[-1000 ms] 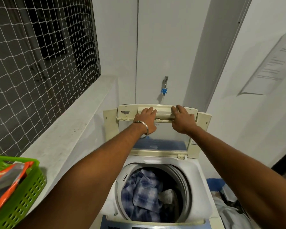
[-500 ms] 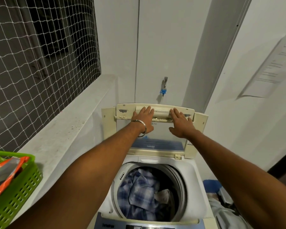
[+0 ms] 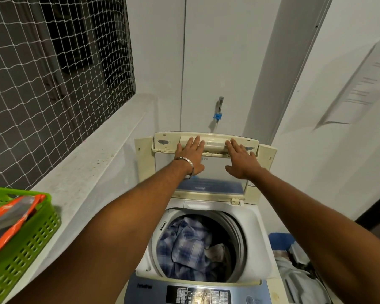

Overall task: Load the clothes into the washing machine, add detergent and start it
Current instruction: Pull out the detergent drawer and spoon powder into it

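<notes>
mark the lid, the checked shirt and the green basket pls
lid (image 3: 208,172), head view, clear window panel.
checked shirt (image 3: 184,244), head view, middle of the cloth in the drum.
green basket (image 3: 29,238), head view, slotted side wall.

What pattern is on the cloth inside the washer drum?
Blue and white plaid shirt, seen in the head view.

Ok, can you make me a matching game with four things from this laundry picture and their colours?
Things:
1. basket
2. tap connector
3. washing machine lid
4. shirt in the drum

Colours:
A. blue and white checks
B. cream
C. green
D. bright blue

Pairs: 1-C, 2-D, 3-B, 4-A
</notes>
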Available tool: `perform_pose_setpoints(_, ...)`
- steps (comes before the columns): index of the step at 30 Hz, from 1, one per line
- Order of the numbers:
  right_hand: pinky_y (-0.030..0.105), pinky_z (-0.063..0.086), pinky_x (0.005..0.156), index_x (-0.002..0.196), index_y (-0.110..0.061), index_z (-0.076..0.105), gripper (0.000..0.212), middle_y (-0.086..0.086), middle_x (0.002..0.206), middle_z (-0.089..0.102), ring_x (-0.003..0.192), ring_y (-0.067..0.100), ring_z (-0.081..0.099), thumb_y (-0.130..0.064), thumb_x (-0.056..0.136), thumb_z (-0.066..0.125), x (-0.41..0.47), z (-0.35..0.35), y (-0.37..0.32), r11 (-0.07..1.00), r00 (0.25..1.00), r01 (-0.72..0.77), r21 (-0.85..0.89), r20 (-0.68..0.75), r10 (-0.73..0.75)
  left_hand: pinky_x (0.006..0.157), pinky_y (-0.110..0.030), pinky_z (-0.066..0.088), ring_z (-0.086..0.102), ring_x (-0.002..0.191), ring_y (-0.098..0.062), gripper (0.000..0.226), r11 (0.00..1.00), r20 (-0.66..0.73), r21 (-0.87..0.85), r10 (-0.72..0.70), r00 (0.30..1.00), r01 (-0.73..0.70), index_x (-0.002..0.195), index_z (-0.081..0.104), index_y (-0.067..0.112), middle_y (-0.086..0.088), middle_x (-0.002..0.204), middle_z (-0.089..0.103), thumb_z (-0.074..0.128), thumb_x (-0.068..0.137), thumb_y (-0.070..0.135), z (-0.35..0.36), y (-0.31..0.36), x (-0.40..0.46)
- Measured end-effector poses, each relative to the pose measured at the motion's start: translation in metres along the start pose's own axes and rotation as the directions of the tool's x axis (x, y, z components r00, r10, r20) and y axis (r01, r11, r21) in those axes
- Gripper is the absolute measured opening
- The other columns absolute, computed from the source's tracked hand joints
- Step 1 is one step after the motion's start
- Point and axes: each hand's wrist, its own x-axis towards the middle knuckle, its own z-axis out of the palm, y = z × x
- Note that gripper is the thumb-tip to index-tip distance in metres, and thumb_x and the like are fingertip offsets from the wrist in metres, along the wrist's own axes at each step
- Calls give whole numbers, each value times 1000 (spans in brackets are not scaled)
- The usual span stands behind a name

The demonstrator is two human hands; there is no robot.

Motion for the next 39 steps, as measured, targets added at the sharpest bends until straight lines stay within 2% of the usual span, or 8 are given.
perform_pose_setpoints(9,60,25,114,155,-20,-2,91,7,163,-15,149,36,9,-36,91,61,-9,10,-9,999,999,-45,10,8,45,117,-55,4,-10,149,-28,82,999,-15,-46,6,1000,-7,153,5,19,-5,159,-23,56,91,31,15,-5,-14)
perform_pose_setpoints(12,55,32,113,155,-21,0,92,9,162,-19,147,37,19,-37,89,62,-15,23,-14,998,998,-53,28,-13,53,118,-56,4,-12,148,-28,81,998,10,-68,13,1000,-12,153,5,20,-6,156,-30,55,91,32,28,-5,-18)
perform_pose_setpoints(14,54,33,113,156,-20,1,92,9,162,-19,147,36,18,-37,89,61,-21,34,-17,999,999,-49,22,-2,49,119,-55,3,-14,148,-27,80,997,51,-74,10,999,-6,154,4,21,-6,156,-30,53,92,34,39,-6,-22)
perform_pose_setpoints(18,55,27,116,156,-19,3,89,10,163,-15,150,33,8,-35,90,61,-35,58,-25,999,996,-51,13,74,49,119,-56,4,-14,148,-27,83,997,138,-76,1,990,10,154,2,22,-6,157,-28,54,91,39,66,-8,-33)
perform_pose_setpoints(23,53,25,117,155,-17,7,84,11,164,-5,150,32,8,-36,91,58,-49,89,-27,998,986,-62,18,158,59,117,-59,3,-13,148,-29,84,997,290,-70,9,957,11,154,1,20,-8,159,-24,52,91,40,102,-14,-46)
perform_pose_setpoints(29,49,32,114,155,-15,10,85,14,162,9,147,34,20,-40,90,59,-43,121,-18,993,960,-94,68,271,72,118,-56,5,-9,149,-29,81,990,393,-115,-26,919,77,154,6,18,-8,160,-18,52,92,43,140,-20,-50)
perform_pose_setpoints(35,46,38,109,151,-17,23,77,12,158,24,140,34,35,-38,88,62,-29,159,-9,977,949,-109,182,311,48,120,-52,6,-4,150,-27,80,965,433,-187,-87,897,184,154,8,17,-8,162,-8,53,92,43,174,-25,-37)
perform_pose_setpoints(39,42,40,108,151,-15,25,76,12,154,31,135,34,41,-36,88,62,-21,188,-3,959,920,-140,247,392,34,120,-48,14,9,149,-28,73,922,458,-255,-150,876,291,152,15,15,-10,162,5,49,94,41,197,-25,-27)
